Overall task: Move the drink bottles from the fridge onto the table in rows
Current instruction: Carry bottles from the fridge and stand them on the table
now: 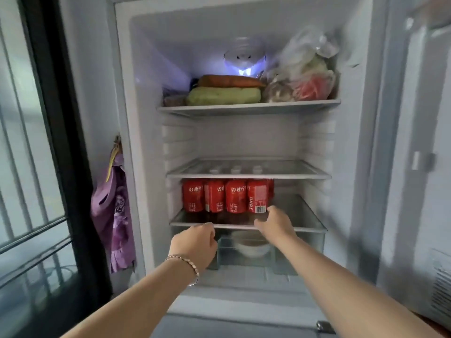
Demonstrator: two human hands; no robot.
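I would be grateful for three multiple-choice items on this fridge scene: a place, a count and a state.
1. Where do the red bottles stand? A top shelf; B lowest glass shelf; C door rack.
2. How many bottles show in the front row? A two; B four; C seven.
3. The left hand: A holds a bottle; B holds a bowl; C holds nothing.
Answers: 1 B, two shelves lie above them; 2 B, four labels stand side by side; 3 C, its fingers curl loosely round nothing.
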